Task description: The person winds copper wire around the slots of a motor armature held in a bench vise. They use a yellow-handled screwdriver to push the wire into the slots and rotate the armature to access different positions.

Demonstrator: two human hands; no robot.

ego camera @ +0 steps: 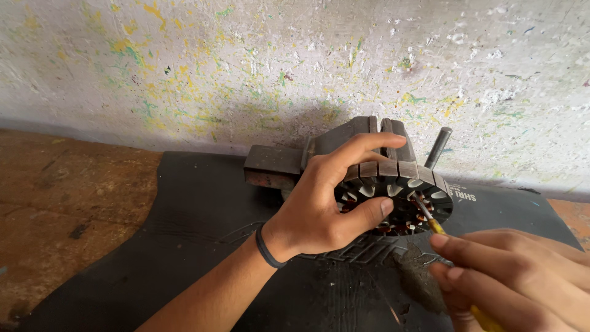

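black mat (pixel 203 203), yellow-green speckled white wall (pixel 246 61), yellow-handled screwdriver (pixel 437 226)

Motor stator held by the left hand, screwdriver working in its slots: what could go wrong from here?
1. The screwdriver tip sits among the slots of the stator, close to the left hand's thumb; a slip could jab it.
2. The tip may scrape the copper windings inside the ring.
3. The left hand alone seems to steady the stator against the vise; prying by the right hand could twist it loose.
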